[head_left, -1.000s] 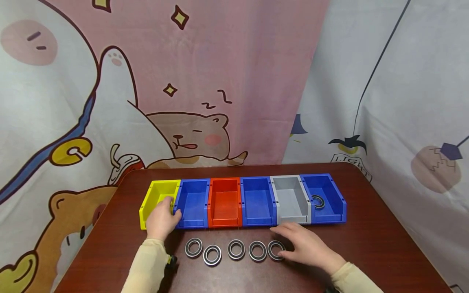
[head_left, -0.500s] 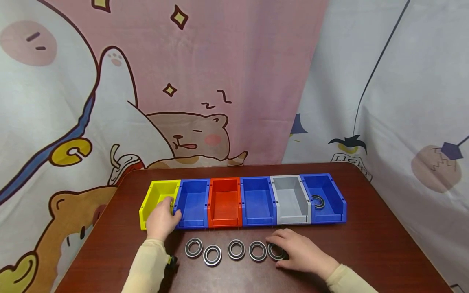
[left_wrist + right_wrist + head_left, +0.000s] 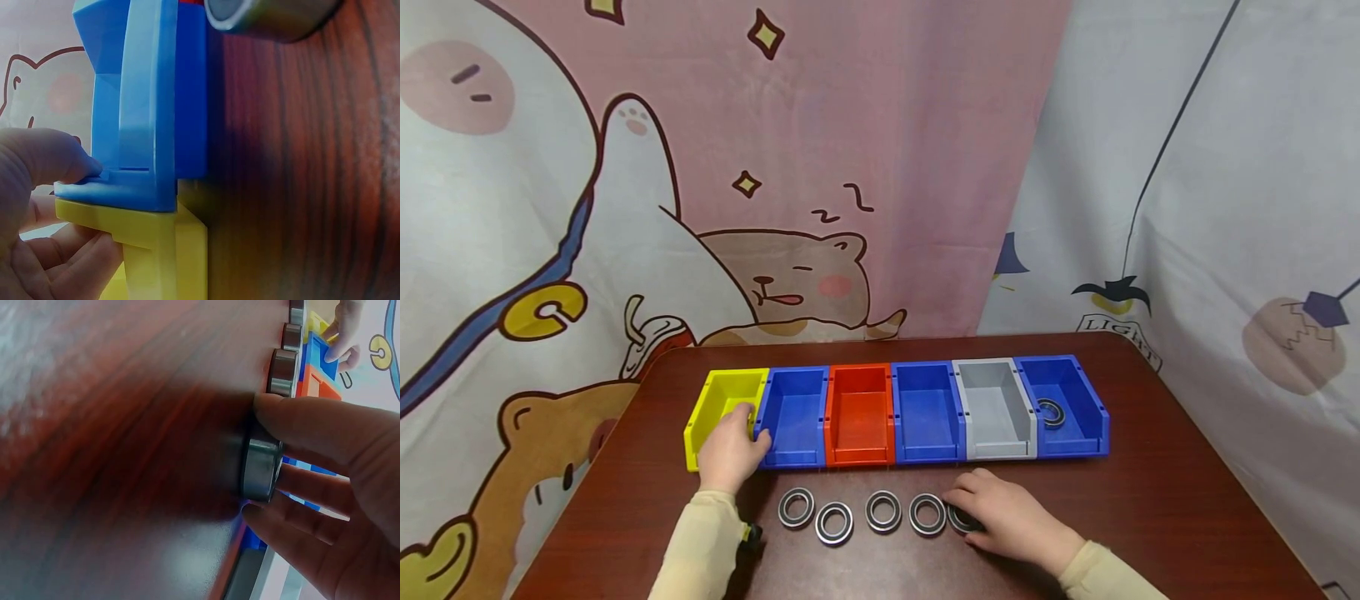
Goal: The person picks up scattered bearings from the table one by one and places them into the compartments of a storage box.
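My left hand (image 3: 732, 450) grips the adjoining side walls of two bins. Its thumb lies in the blue bin (image 3: 164, 119) and its other fingers in the yellow bin (image 3: 169, 250). Over at the right, my right hand (image 3: 1011, 517) has its thumb and fingers around the rightmost ball bearing (image 3: 262, 465), which sits on the table and is partly hidden by the hand in the head view. To its left lie several more bearings in a loose row, the nearest bearing (image 3: 928, 515) close to the right fingertips.
The bins stand in one row: beyond the yellow and blue ones come a red bin (image 3: 861, 417), another blue bin (image 3: 928, 412), a grey bin (image 3: 997, 404) and a far-right blue bin (image 3: 1093, 446) with one bearing (image 3: 1052, 413) inside. A printed curtain (image 3: 925, 167) hangs behind the table (image 3: 1180, 492).
My right hand has moved a little left and down, and its fingers have closed in around the rightmost bearing. The left hand and bins have stayed in place.
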